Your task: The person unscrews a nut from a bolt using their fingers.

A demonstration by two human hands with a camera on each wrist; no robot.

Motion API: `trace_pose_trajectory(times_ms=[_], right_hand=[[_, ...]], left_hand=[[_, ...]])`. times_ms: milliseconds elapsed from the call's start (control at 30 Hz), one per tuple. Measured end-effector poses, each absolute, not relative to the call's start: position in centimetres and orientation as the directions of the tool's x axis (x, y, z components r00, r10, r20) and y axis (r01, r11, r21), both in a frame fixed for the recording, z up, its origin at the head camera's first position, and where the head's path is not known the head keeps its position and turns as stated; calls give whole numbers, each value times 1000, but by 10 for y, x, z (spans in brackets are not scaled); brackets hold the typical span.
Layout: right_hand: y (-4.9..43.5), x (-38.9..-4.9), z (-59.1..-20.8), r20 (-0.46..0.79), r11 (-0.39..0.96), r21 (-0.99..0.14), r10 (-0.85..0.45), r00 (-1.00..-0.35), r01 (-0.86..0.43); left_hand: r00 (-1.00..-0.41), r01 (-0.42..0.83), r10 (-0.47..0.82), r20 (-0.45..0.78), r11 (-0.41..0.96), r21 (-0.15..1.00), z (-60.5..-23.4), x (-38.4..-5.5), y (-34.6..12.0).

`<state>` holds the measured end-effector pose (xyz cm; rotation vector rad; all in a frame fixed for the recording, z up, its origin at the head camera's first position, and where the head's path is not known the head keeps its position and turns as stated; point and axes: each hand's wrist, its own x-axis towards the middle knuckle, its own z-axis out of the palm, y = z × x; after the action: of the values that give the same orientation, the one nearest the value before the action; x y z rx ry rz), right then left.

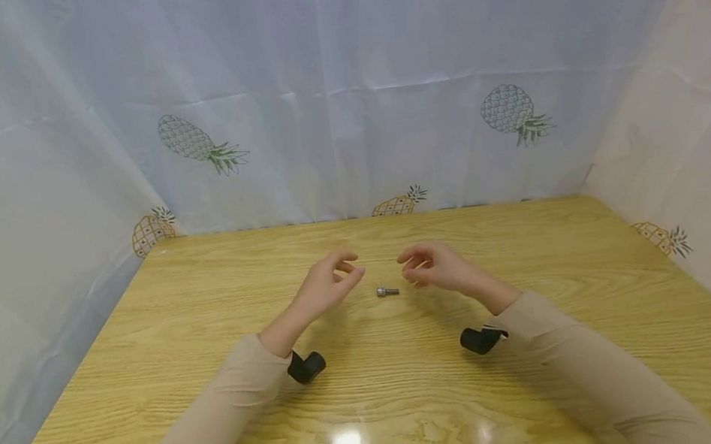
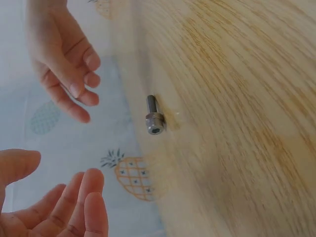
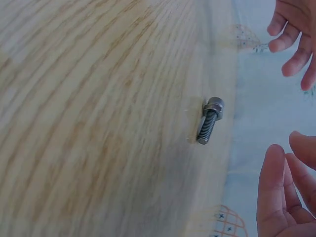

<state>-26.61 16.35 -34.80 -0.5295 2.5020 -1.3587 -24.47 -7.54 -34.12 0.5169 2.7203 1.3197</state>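
A small metal socket-head bolt (image 1: pixel 387 292) lies on its side on the wooden table, between and slightly below both hands in the head view. Its hex socket shows in the left wrist view (image 2: pixel 155 123); the right wrist view shows its threaded shank (image 3: pixel 206 129) and a nut-like collar close under the head. My left hand (image 1: pixel 330 283) hovers to the left of the bolt, fingers loosely bent and holding nothing. Opposite it, my right hand (image 1: pixel 437 267) hangs in the air on the right, its relaxed fingers empty too. Neither hand touches the bolt.
The light wood table (image 1: pixel 382 408) ends at a pale fabric curtain (image 1: pixel 344 140) printed with pineapples, which encloses the back and both sides. Dark wrist-worn devices sit below the left wrist (image 1: pixel 308 367) and the right wrist (image 1: pixel 481 339), close above the tabletop.
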Motion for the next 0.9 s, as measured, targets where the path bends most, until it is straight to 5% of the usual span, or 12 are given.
trace_pose_trajectory(times_ms=[900], right_hand=[[146, -281, -364, -299, 536, -843, -406, -864, 40]], left_hand=[[-928, 153, 361, -90, 591, 792, -364, -258, -53]])
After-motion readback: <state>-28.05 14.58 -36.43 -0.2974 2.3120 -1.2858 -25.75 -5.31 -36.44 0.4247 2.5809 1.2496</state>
